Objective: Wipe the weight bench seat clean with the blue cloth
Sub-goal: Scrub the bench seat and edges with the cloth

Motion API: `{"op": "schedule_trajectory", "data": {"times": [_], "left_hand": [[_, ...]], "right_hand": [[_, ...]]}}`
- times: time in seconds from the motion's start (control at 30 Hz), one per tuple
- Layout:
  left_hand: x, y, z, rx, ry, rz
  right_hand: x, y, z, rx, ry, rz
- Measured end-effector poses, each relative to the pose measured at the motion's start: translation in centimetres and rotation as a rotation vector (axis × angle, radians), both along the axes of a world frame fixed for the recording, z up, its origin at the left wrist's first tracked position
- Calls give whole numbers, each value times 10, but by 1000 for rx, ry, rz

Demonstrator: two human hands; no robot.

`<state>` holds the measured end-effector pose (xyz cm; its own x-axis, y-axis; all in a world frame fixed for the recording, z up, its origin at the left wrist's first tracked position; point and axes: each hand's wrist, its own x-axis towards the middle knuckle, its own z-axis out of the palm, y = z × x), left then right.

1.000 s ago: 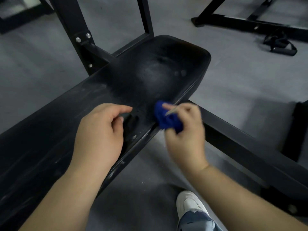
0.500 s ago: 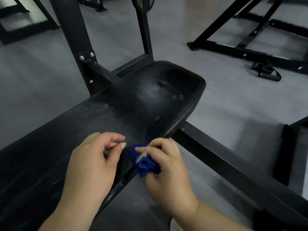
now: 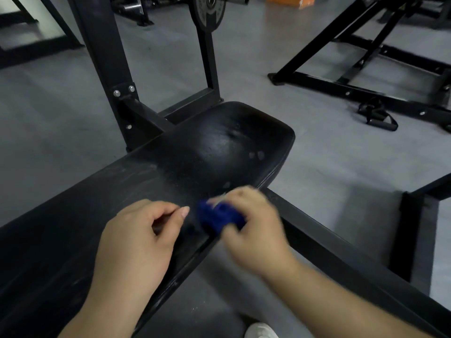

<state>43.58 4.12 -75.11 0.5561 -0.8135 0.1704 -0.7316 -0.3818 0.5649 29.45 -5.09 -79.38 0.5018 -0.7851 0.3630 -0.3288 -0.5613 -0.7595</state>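
Gripping the bunched blue cloth (image 3: pixel 219 217) with your right hand (image 3: pixel 251 230) at the near edge of the weight bench seat (image 3: pixel 219 147), you have its dusty length running ahead-right, while your left hand (image 3: pixel 139 240), loosely curled, seems empty.

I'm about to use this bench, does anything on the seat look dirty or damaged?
Yes. The bench seat has a dusty grey film and two pale spots near its far end, so it isn't clean yet. The blue cloth, bunched in the right hand, is at its side edge.

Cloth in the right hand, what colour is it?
The cloth is dark blue, clearest in the head view.
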Motion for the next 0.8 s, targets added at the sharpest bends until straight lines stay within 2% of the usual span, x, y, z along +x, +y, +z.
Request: {"op": "schedule_trajectory", "data": {"times": [0.07, 0.13, 0.3, 0.4, 0.5, 0.57, 0.67, 0.73, 0.8], "left_hand": [[3, 1, 1, 8, 14, -5], [6, 1, -1, 3, 40, -11], [0, -3, -1, -9, 132, 6], [1, -4, -4, -19, 92, -24], [-1, -7, -5, -46, 123, -16], [-1, -9, -5, -43, 92, -38], [3, -11, -6, -5, 52, -45], [8, -9, -7, -13, 65, -37], [12, -7, -5, -40, 85, -28]], "right_hand": [[-9, -42, 5, 42, -119, -265], [-21, -88, 10, 101, -156, -423], [-22, -156, 10, 84, 204, -534], [0, -148, 1, 12, 349, -494], [21, -108, 7, 13, 362, -388], [30, -65, 15, 46, 375, -170], [32, -17, 20, -15, 379, 158], [24, -36, 20, -29, 370, 144], [18, -75, 16, -18, 412, -21]]}}
